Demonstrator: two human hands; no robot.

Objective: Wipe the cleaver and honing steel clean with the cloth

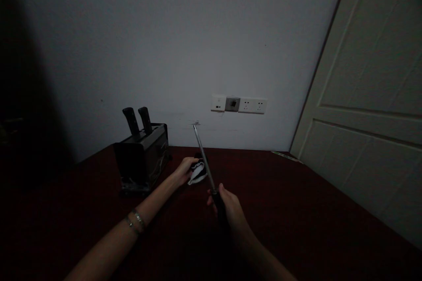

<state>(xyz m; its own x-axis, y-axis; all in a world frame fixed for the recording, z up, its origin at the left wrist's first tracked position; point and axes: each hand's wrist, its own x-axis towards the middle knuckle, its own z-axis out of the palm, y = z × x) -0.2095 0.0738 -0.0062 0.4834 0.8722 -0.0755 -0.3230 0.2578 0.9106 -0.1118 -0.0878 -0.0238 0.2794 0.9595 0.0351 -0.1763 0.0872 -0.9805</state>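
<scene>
My right hand [229,208] is wrapped round the black handle of a honing steel [205,160]. Its long, thin metal rod points up and away, leaning to the left. Further forward, my left hand [185,169] grips a crumpled black-and-white cloth [198,173] on the dark red table. The fingers of that hand are partly hidden by the cloth. To the left of it stands a knife block [140,160] with two black handles [131,120] sticking up out of its top.
The dark red table [263,193] runs back to a pale wall [184,44]. Sockets and a switch plate [245,105] are set in the wall. A panelled white door [369,96] borders the right side. A thin strip [286,156] lies at the table's back right edge.
</scene>
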